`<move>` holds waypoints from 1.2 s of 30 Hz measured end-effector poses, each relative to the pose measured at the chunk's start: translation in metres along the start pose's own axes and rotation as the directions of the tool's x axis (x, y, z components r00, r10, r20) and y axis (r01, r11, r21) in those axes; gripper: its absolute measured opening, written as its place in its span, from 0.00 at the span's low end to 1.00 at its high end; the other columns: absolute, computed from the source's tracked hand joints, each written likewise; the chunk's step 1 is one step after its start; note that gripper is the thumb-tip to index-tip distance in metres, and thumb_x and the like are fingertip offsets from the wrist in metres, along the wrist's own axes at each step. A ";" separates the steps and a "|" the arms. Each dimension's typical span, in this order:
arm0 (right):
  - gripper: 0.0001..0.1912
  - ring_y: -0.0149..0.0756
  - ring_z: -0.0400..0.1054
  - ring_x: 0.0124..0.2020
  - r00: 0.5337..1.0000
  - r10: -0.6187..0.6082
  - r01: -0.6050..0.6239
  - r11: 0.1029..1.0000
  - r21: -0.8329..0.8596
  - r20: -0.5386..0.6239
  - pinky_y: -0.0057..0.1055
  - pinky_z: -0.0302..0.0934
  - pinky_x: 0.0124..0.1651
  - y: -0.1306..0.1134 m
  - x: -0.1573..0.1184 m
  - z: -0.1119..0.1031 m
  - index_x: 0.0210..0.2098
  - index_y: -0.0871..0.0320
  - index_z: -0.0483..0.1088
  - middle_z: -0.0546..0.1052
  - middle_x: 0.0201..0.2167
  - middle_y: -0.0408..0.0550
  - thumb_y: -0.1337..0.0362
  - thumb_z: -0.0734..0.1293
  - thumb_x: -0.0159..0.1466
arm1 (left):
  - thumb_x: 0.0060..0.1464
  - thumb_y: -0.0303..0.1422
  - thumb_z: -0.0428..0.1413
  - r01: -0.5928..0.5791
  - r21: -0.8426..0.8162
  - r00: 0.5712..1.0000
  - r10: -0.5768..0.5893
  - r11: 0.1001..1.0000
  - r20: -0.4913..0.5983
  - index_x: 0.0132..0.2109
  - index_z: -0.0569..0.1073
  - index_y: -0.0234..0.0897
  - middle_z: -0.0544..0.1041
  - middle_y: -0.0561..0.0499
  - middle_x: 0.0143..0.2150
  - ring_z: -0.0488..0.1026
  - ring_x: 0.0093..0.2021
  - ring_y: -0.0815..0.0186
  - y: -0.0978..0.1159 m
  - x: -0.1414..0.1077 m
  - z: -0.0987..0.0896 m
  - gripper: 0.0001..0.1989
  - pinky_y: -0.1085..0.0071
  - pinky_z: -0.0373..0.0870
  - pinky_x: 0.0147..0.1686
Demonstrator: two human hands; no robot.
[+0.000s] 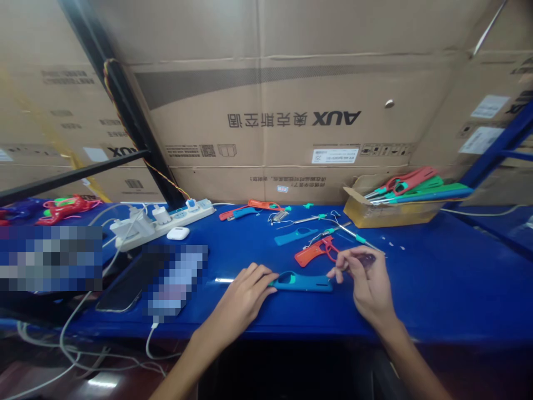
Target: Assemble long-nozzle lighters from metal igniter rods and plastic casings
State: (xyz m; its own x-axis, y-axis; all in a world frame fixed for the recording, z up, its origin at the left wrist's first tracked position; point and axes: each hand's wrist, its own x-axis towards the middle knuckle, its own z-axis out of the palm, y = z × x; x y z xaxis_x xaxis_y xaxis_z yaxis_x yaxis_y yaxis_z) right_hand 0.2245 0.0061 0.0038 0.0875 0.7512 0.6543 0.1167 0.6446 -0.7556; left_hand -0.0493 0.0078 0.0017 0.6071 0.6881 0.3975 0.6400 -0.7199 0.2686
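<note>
"What's under the left hand (250, 291)?"

"A smooth blue plastic long-nosed lighter (310, 281), lying lengthwise on the shiny blue counter (437, 278). The fingers are closed over its nozzle end, and a pale metal tip (224, 280) pokes out beyond them. I can see a bit of green inside the rounded trigger opening."

"And the right hand (370, 280)?"

"Curled narrow around a small, dark, shiny object (368, 259); I can't tell what that is, it's mostly hidden. The fingertips are right by the butt of the blue handle, though I can't say whether they touch it."

"There's an orange-red plastic casing (310, 253) just behind, isn't there?"

"Yes, curved like a pistol grip, with a looped guard. Past it there's a thin, flat blue plastic shell (293, 236), and a slim silvery metal rod (353, 233) with green fittings, slanting towards the right hand."

"That open cardboard box (395, 215) looks full."

"It is: red, green and blue handles piled together, their metal nozzles sticking out to the left. Over on the left side sits a white plastic power strip (166, 225), with a glossy, rounded white case (177, 233) beside it."
</note>
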 end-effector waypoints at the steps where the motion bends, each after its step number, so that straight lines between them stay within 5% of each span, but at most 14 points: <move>1: 0.10 0.27 0.72 0.25 1.000 -0.010 0.010 1.000 -0.003 0.002 0.34 0.75 0.33 0.001 0.001 0.000 0.54 0.49 0.59 0.73 0.36 0.39 0.66 0.58 0.74 | 0.71 0.34 0.48 0.004 0.000 1.000 -0.004 1.000 0.002 0.59 0.71 0.39 0.75 0.47 0.52 0.72 0.52 0.59 0.000 0.000 0.000 0.14 0.55 0.72 0.53; 4: 0.18 0.26 0.72 0.24 0.998 -0.063 0.063 0.998 0.004 0.020 0.34 0.76 0.33 0.002 0.004 0.002 0.60 0.45 0.56 0.74 0.40 0.40 0.67 0.59 0.74 | 0.71 0.34 0.48 0.009 0.000 1.000 -0.009 1.000 0.012 0.59 0.71 0.38 0.75 0.46 0.52 0.72 0.52 0.58 0.000 0.000 0.001 0.14 0.54 0.72 0.54; 9: 0.12 0.25 0.71 0.23 0.996 -0.033 0.042 0.992 -0.119 0.077 0.30 0.75 0.31 -0.006 0.013 0.001 0.55 0.48 0.62 0.74 0.40 0.40 0.65 0.61 0.73 | 0.72 0.33 0.47 0.004 0.002 1.000 -0.004 1.000 0.020 0.59 0.70 0.38 0.75 0.46 0.53 0.72 0.52 0.58 0.000 -0.001 -0.001 0.14 0.54 0.71 0.55; 14: 0.14 0.30 0.75 0.33 0.982 0.032 0.025 0.956 -0.292 0.188 0.32 0.74 0.40 -0.013 0.022 -0.002 0.57 0.50 0.66 0.76 0.45 0.46 0.62 0.58 0.75 | 0.71 0.33 0.47 -0.003 0.015 1.000 0.003 1.000 0.011 0.58 0.71 0.38 0.75 0.46 0.52 0.72 0.51 0.58 0.000 -0.001 -0.002 0.14 0.55 0.71 0.54; 21: 0.14 0.34 0.79 0.34 0.999 -0.044 0.046 0.995 -0.093 0.032 0.35 0.77 0.37 0.000 0.009 -0.004 0.56 0.48 0.67 0.79 0.44 0.45 0.64 0.62 0.73 | 0.71 0.33 0.48 0.000 0.003 1.000 0.000 1.000 0.005 0.58 0.71 0.39 0.75 0.47 0.52 0.73 0.51 0.59 0.001 -0.001 -0.002 0.14 0.56 0.73 0.53; 28: 0.20 0.42 0.75 0.54 0.986 -0.132 0.161 0.921 -0.355 0.103 0.42 0.71 0.56 -0.005 0.006 -0.013 0.64 0.48 0.66 0.79 0.53 0.50 0.65 0.59 0.73 | 0.72 0.34 0.47 0.021 -0.015 0.999 -0.021 1.000 0.038 0.59 0.70 0.40 0.75 0.46 0.53 0.72 0.52 0.58 0.000 -0.001 -0.002 0.14 0.53 0.70 0.57; 31: 0.23 0.39 0.79 0.44 0.989 -0.120 0.138 0.949 -0.283 0.083 0.40 0.74 0.50 -0.002 0.006 -0.014 0.66 0.47 0.63 0.79 0.50 0.49 0.67 0.61 0.73 | 0.72 0.34 0.47 0.022 -0.020 0.999 -0.021 1.000 0.040 0.59 0.70 0.40 0.75 0.46 0.53 0.72 0.52 0.59 0.001 -0.001 -0.002 0.14 0.53 0.70 0.57; 36: 0.16 0.37 0.78 0.35 0.993 -0.116 0.110 0.966 -0.234 -0.010 0.38 0.76 0.42 0.003 0.006 -0.015 0.54 0.49 0.72 0.78 0.40 0.46 0.68 0.68 0.68 | 0.72 0.34 0.47 0.022 -0.016 0.999 -0.021 1.000 0.039 0.59 0.70 0.40 0.75 0.46 0.52 0.73 0.52 0.59 0.001 0.000 -0.004 0.14 0.53 0.71 0.56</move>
State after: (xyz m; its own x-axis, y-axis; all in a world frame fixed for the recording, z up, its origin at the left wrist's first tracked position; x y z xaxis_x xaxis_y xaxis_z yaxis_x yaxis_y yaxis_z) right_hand 0.2399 0.0104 0.0060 0.0836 0.6699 0.7377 0.3541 0.6720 -0.6504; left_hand -0.0499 0.0068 0.0052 0.6113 0.7062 0.3572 0.6454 -0.7061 0.2914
